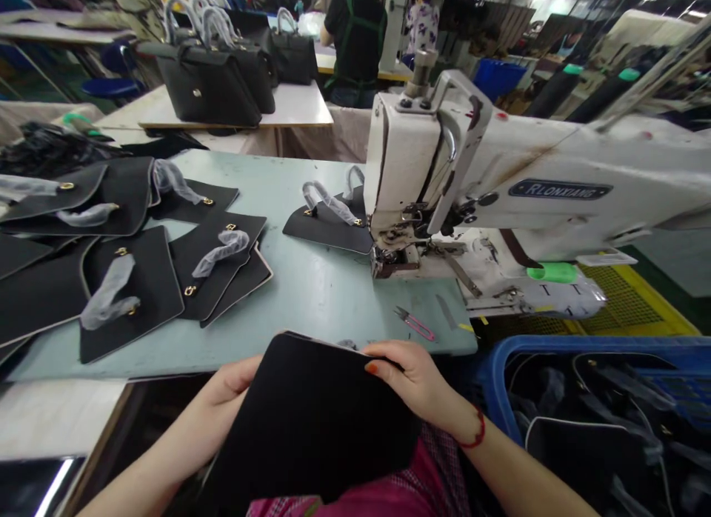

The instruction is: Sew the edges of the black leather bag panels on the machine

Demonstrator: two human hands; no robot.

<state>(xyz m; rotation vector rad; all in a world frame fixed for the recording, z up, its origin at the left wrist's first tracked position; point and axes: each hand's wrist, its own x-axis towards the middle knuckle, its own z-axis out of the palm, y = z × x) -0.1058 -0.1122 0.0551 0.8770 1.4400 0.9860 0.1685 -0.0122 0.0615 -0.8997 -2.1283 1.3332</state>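
Note:
A black leather bag panel [316,421] with a pale raw edge is held up in front of my lap. My left hand [236,387] grips its left side, the fingers hidden behind it. At the top right edge my right hand [408,372] pinches the panel between thumb and fingers. Just beyond lies the pale green table [311,302]. Another black panel with plastic-wrapped handles [327,232] rests beside the needle area of a white sewing machine [411,161]. Pink thread snips [414,323] lie on the table near my right hand.
Several black panels with wrapped handles [130,295] are spread over the table's left side. A blue crate [500,354] of similar pieces stands at the right. Finished black handbags [205,87] sit on a farther table, with a person in dark clothing [356,43] behind.

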